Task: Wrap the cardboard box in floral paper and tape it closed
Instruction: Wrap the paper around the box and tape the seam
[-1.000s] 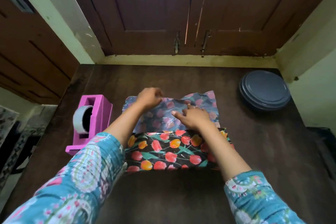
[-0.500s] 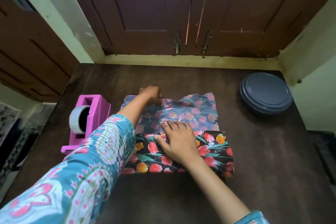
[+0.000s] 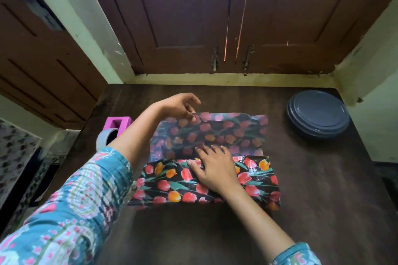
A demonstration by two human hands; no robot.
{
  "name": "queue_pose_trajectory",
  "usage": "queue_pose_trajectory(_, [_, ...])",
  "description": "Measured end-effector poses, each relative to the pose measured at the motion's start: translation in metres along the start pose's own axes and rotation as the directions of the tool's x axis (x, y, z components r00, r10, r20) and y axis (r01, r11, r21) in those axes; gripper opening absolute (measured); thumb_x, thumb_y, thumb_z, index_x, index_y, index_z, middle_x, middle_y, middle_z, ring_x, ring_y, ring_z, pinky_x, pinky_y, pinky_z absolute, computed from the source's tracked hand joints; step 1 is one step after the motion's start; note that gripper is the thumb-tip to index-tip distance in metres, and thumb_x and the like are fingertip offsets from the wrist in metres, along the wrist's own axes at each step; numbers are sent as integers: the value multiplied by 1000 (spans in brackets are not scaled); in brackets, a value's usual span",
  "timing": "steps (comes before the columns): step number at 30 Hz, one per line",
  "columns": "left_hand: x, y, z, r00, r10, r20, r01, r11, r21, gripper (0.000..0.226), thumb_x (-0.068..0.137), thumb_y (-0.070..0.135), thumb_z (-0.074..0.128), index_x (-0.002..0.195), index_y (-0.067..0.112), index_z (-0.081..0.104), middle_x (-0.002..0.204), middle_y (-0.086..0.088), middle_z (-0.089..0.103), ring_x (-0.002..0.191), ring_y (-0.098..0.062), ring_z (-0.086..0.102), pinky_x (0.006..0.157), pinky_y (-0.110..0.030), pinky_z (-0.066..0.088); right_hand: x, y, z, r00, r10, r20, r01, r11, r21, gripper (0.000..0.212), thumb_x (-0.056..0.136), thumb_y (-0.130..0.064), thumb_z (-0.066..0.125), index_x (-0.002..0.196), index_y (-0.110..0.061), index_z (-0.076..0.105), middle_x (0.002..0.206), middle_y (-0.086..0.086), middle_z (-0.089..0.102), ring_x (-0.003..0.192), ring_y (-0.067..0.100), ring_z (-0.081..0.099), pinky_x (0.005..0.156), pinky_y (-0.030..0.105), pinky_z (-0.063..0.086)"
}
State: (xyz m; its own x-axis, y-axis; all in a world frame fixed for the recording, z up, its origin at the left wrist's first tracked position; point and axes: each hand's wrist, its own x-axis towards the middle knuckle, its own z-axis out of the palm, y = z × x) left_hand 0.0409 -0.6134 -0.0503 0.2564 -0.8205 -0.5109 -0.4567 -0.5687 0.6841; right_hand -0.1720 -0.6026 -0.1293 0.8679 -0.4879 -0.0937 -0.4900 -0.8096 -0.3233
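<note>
At far edge of floral paper [image 3: 215, 133], now raised in left hand [image 3: 181, 107] pinch, right hand [image 3: 215, 170] spread flat pinning covered cardboard box [image 3: 172, 185]; fold-over likely next.

A single head-worn camera (wide-angle, so straight lines bow) sits above the near edge of the table [image 3: 323, 211], close over it, looking forward and down across to its far edge and the cabinet doors [image 3: 193, 17] behind.
</note>
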Motion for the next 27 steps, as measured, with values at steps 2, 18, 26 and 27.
queue_pose_trajectory(2, [-14, 11, 2, 998, 48, 40, -52, 994, 95, 45, 78, 6, 73, 118, 20, 57, 94, 0, 64, 84, -13, 62, 73, -26, 51, -1, -1, 0, 1000, 0, -26, 0, 1000, -9, 72, 86, -62, 15, 122, -18, 59, 122, 5, 62, 118, 28, 51, 101, 44, 32])
queue_pose_trajectory(18, [-81, 15, 46, 922, 239, -306, -127, 930, 344, 15, 87, 19, 63, 82, 31, 70, 91, 4, 70, 82, -17, 64, 70, -34, 54, -44, -3, -29, 926, -122, -358, 131, 991, 2, 47, 88, -50, 38, 107, -17, 65, 107, 0, 64, 103, 20, 58, 92, 35, 41])
queue_pose_trajectory(26, [-91, 19, 54, 913, 268, -307, -141, 914, 380, 21, 87, 15, 61, 80, 34, 68, 95, 5, 71, 83, -14, 65, 73, -34, 55, -82, -16, -10, 999, 10, 36, -5, 993, -119, 102, 65, -83, -5, 150, -28, 9, 159, 4, 3, 146, 26, -3, 114, 42, -10])
queue_pose_trajectory(27, [-92, 20, 55, 914, 273, -300, -145, 911, 386, 21, 87, 15, 60, 80, 33, 68, 95, 5, 70, 83, -14, 65, 73, -34, 56, -78, -17, -12, 999, 22, 31, -18, 992, -128, 106, 63, -86, -5, 150, -27, 9, 159, 5, 5, 146, 26, -2, 114, 42, -9])
